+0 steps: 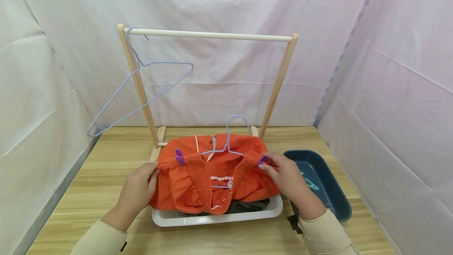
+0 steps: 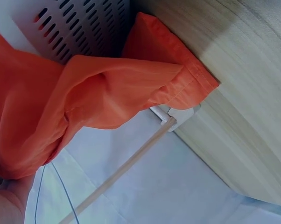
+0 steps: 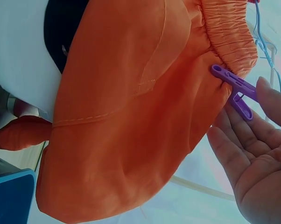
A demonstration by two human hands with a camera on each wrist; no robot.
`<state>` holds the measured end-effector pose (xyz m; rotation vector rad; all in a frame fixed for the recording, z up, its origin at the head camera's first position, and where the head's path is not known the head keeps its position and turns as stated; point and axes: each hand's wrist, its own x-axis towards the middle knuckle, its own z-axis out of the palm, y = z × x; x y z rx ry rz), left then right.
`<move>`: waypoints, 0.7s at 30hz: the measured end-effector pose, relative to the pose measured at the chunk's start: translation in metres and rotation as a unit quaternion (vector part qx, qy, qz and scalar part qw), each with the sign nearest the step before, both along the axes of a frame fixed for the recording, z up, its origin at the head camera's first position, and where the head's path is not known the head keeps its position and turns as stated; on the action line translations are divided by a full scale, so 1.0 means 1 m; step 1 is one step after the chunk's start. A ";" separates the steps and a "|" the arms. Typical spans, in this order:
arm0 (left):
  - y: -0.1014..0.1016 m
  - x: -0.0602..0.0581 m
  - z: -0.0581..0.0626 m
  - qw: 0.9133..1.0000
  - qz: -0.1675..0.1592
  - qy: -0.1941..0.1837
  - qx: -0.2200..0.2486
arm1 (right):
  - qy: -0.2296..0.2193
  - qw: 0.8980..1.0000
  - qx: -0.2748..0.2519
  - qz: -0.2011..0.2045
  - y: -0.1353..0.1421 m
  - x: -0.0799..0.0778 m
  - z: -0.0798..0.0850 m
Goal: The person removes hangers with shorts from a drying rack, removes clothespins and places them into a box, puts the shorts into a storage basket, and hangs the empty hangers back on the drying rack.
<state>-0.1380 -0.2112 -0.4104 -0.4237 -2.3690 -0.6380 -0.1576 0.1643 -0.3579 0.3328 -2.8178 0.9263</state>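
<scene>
Orange shorts [image 1: 184, 186] with a gathered elastic waistband lie over a white basket. A light-blue wire hanger [image 1: 228, 145] runs inside the waistband, its hook standing up. My left hand [image 1: 139, 184] pinches the left end of the waistband. Just inward of it, a purple clothespin [image 1: 179, 157] clips the cloth. At the other end my right hand [image 1: 288, 174] holds a second purple clothespin [image 3: 236, 84] between thumb and fingers. In the right wrist view its tip overlaps the waistband edge. One leg of the shorts hangs past the basket in the left wrist view.
Behind the basket [image 1: 219, 221] stands a wooden rack with a white rail [image 1: 212, 34]. Another blue hanger [image 1: 170, 63] hangs at its left end. Dark cloth [image 1: 247, 206] lies in the basket. To the right, a dark teal tray [image 1: 339, 198] holds teal clothespins [image 1: 311, 184].
</scene>
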 end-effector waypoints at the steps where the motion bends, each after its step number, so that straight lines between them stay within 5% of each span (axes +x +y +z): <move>1: 0.000 0.000 0.001 1.000 0.001 -0.002 0.000 | 0.000 1.000 -0.001 0.000 0.000 0.000 0.000; 12: 0.005 0.004 0.014 1.000 0.009 -0.019 -0.009 | 0.015 1.000 -0.009 0.001 -0.001 0.000 -0.001; 21: 0.003 0.003 0.010 0.999 0.002 0.026 -0.028 | 0.074 0.997 -0.034 0.005 -0.001 0.002 -0.004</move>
